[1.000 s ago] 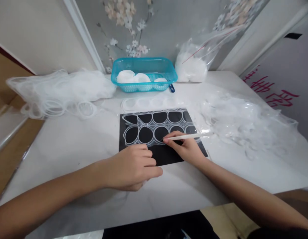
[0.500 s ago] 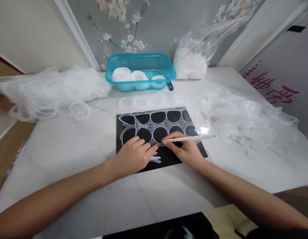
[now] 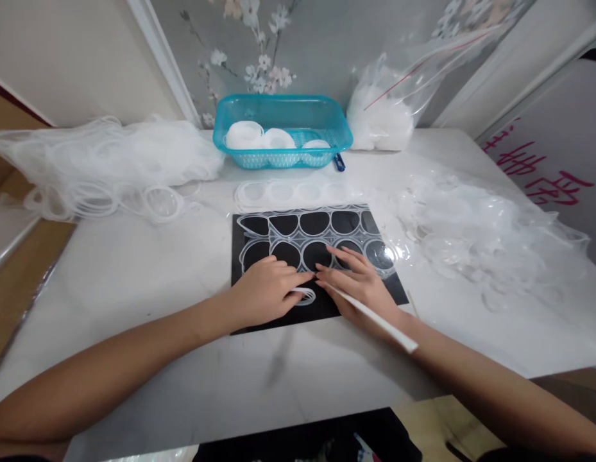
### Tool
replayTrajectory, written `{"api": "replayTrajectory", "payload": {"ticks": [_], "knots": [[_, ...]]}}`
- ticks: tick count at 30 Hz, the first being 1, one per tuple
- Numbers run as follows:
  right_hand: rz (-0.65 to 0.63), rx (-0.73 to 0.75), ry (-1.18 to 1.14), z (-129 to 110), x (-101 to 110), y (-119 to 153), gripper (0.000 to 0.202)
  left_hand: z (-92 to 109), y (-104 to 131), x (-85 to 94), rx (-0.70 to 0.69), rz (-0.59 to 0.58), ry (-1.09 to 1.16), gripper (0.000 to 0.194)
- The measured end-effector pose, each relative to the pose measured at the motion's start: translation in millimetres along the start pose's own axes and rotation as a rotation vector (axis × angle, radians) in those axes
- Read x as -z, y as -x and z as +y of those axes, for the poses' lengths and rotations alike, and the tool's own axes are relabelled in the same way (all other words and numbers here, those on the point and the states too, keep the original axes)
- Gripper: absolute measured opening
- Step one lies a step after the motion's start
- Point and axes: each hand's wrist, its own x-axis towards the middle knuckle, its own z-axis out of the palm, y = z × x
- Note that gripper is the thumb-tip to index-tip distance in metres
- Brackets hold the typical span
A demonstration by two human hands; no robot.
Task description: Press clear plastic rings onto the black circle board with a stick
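Note:
My left hand [image 3: 266, 290] rests on a black mat [image 3: 249, 314], closed around several thin white rings [image 3: 306, 296] that stick out by the thumb. Its index finger reaches to the lower edge of a clear sheet with white-outlined circles [image 3: 300, 247]. From the other side, my right hand [image 3: 360, 282] holds a slim white pen-like tool [image 3: 377, 317], slanting back over the wrist. The fingertips of that hand touch the sheet beside the left index finger. Where the tool's tip sits is hard to make out.
Behind the mat lies a row of joined white rings [image 3: 283, 192]. A teal basket [image 3: 283, 158] holds ring stacks, with a blue clip-like object [image 3: 339, 163] beside it. Clear bag [image 3: 382, 122] stands back right. Translucent piles lie left [image 3: 119, 157] and right [image 3: 480, 237].
The tool has swung from lying nearly level to slanting back toward my right wrist. My right fingers have spread onto the sheet. The rings by my left thumb now show as loops.

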Motion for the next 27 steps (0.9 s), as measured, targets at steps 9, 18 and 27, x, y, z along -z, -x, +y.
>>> {"api": "replayTrajectory", "payload": {"ticks": [9,18,27], "knots": [[0.665,-0.196,0.298,50.0,65.8,-52.2,0.018,-6.6,-3.3,6.6,0.121,-0.012,0.274,0.019],[0.155,-0.340,-0.211,28.9,42.6,20.2,0.012,11.3,-11.2,6.3,-0.391,0.252,0.043,0.027],[0.150,-0.400,-0.332,38.3,35.1,23.1,0.013,19.0,-31.4,-20.9,-0.420,0.244,-0.169,0.021]]}}
